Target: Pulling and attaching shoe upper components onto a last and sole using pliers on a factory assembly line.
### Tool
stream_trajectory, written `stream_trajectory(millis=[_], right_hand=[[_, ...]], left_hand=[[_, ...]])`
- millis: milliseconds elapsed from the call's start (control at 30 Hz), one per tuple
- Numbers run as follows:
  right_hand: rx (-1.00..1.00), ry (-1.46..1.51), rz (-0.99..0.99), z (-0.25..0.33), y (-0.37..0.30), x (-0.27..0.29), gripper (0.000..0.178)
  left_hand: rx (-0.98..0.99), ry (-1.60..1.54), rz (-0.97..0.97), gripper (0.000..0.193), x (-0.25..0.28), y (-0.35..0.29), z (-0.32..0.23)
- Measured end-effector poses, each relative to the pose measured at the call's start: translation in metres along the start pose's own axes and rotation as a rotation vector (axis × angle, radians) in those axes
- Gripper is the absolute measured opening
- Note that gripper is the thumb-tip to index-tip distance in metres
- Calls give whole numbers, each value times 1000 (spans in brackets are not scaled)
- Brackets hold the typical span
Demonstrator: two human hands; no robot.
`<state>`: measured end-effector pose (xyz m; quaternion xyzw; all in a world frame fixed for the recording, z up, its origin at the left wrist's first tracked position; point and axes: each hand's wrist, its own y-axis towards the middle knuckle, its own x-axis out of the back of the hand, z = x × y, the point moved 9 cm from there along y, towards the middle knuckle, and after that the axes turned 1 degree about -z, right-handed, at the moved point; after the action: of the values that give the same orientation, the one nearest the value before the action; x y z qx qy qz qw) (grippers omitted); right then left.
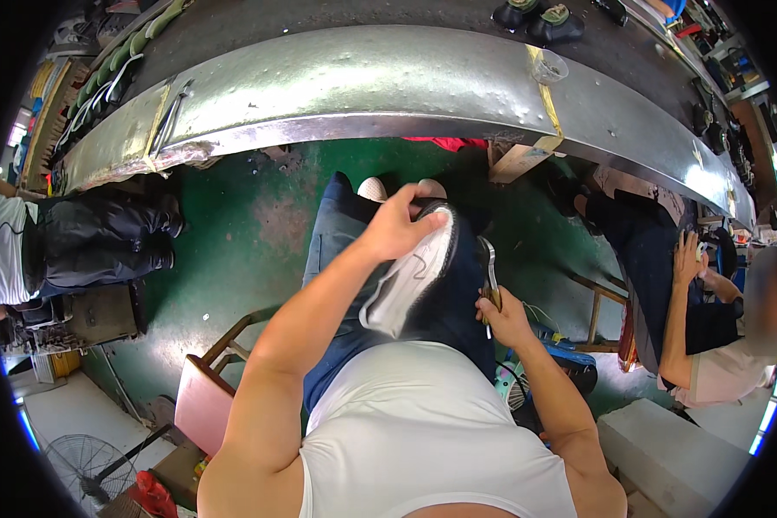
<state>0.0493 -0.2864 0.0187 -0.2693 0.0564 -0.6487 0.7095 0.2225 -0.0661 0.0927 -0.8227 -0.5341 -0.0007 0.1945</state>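
In the head view, a white shoe (395,295) with a dark edge is held close to the middle of the picture, above the dark blue trousers (324,250); whether it is also rested on a thigh cannot be told. Its end toward 1 o'clock is gripped by the left hand (393,231), with the thumb laid over the pale face and the fingers curled round the far edge. Its other end, pointed toward 6 o'clock, is blurred.

At 4 o'clock, a hand tool (494,298) with a yellowish handle is gripped in the closed fingers of the right hand (511,321). Its metal end is pointed toward 12 o'clock, apart from the shoe.

At 12 o'clock, a metal-edged bench (388,78) is seen, with dark shoes (557,26) set on it at 1 o'clock. A co-worker (716,345) is seated at 3 o'clock.

The step in hand is judged to be the positioning of the shoe; for any tool work on it, a firm hold and a well-presented edge would be called for.
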Motion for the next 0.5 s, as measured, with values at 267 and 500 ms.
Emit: stream_trajectory(millis=[267, 500], right_hand=[[-8, -272, 290, 55, -22, -11, 24], [-74, -342, 586, 65, 1, -36, 21]], left_hand=[[-23, 340, -90, 41, -19, -75, 92], [-319, 577, -242, 18, -31, -85, 50]])
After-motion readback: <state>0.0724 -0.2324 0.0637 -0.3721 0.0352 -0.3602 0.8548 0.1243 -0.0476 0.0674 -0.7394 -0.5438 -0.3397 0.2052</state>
